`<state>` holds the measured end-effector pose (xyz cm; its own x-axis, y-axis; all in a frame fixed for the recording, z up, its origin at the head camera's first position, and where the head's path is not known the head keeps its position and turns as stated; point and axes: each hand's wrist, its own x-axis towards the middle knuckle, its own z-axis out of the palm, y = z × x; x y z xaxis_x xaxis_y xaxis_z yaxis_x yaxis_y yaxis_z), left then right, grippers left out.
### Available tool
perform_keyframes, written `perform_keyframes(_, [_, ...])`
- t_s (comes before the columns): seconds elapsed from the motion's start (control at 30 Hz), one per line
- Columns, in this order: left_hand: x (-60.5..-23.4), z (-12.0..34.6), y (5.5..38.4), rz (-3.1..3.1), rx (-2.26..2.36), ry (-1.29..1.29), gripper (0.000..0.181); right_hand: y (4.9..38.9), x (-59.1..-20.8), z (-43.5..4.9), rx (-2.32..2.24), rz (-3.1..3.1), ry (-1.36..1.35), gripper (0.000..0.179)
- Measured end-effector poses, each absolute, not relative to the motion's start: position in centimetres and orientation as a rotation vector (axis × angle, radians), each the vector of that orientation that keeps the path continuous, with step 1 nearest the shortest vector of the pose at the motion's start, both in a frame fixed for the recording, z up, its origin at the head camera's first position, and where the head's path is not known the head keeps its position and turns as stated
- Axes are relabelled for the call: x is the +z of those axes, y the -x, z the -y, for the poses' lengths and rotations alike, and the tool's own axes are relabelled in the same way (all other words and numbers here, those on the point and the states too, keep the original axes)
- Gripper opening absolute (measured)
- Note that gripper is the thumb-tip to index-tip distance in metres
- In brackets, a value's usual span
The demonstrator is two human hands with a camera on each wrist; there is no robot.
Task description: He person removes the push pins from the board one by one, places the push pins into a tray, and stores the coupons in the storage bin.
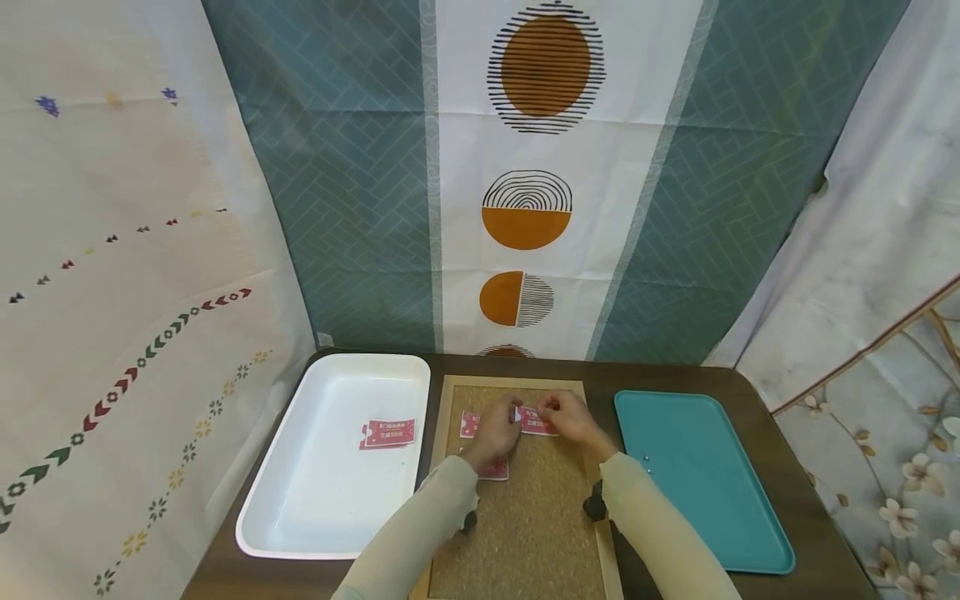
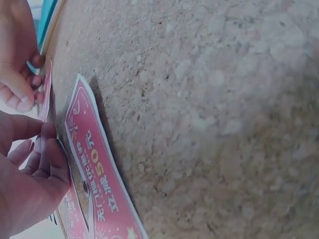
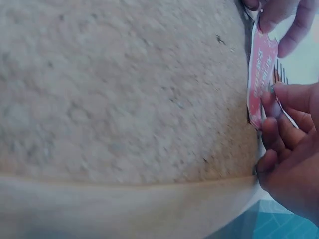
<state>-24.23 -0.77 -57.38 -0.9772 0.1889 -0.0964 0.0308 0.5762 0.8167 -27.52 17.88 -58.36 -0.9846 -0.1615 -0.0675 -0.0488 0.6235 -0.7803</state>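
Note:
A red-and-white paper coupon [image 1: 536,422] lies against the upper part of a wood-framed corkboard [image 1: 540,533]. My left hand [image 1: 497,429] pinches its left end between thumb and fingers. Above its right part, my right hand [image 1: 567,414] pinches a small shiny thumbtack [image 3: 272,88], mostly hidden by the fingertips. Another coupon [image 1: 469,423] is at the board's upper left, partly behind the left hand. Below it, a further coupon [image 1: 495,469] shows under the left wrist; in the left wrist view, one coupon [image 2: 97,154] stands slightly off the cork.
To the left, a white tray [image 1: 315,500] holds a few overlapping coupons [image 1: 388,433]. A teal tray [image 1: 712,483] is at the right, with small shiny tacks [image 1: 647,458] near its left edge. Both stand on a dark wooden table [image 1: 795,500], with patterned cloth hanging behind.

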Motion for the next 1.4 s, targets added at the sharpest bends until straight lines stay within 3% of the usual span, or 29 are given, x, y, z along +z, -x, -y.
perform_keyframes(0.3, [-56.0, 1.9, 24.6, -2.582, 1.424, -0.229, 0.039, 27.2, -57.2, -19.2, -1.393, -2.635, 0.347, 0.005])
perform_keyframes(0.97, [-52.8, 6.1, 25.6, -2.572, 1.497, -0.227, 0.037, 26.5, -56.4, -22.3, -1.372, -2.709, 0.455, 0.014])
perform_keyframes(1.4, [-51.5, 9.2, 26.4, -2.722, 1.305, -0.193, 0.037, 25.3, -56.8, -24.6, -1.365, -2.743, 0.486, 0.014])
